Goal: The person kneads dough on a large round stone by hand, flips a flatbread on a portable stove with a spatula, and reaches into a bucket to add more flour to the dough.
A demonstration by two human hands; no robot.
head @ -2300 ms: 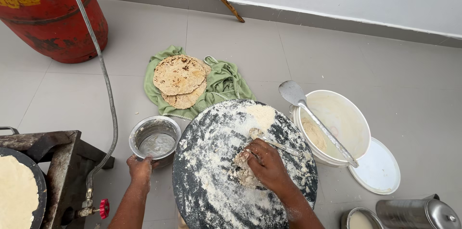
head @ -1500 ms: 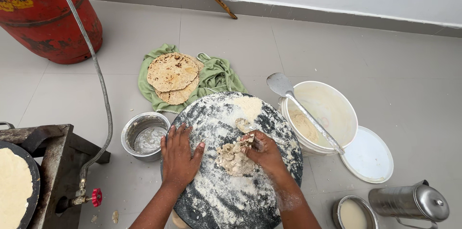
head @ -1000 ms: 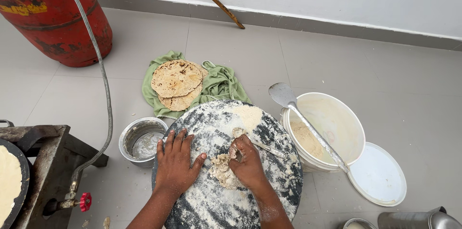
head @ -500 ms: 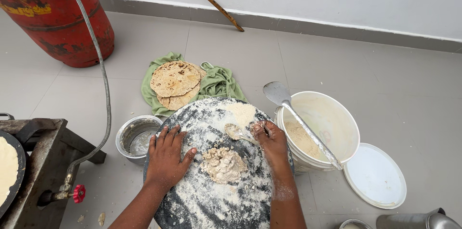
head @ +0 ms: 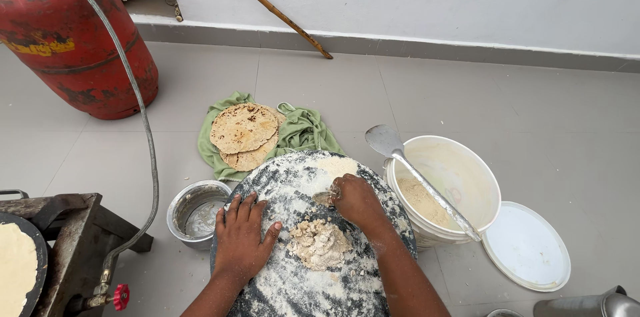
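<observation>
Head view: half a second ago the right hand (head: 358, 202) lay by the bucket-side edge of the round board (head: 267, 290); now it sits near the board's middle, fingers curled and pinched on a small scraper whose blade shows at its 9 o'clock, pulling loose bits toward the dough heap (head: 319, 244). The heap lies at 6 o'clock from that hand, a crumbly lump, more gathered than before, so the scraping together looks well along. The left hand (head: 241, 238) stays flat, fingers spread, pressed on the board at 9 o'clock from the heap.

At 3 o'clock the white bucket (head: 467, 177) touches the board's edge, a metal spatula (head: 400, 157) across its rim. At 9 o'clock the steel bowl (head: 193, 214) stands just beside the board. At 12 o'clock the flatbreads (head: 244, 128) lie on a green cloth (head: 307, 132), near the rim. Open floor lies beyond the cloth.
</observation>
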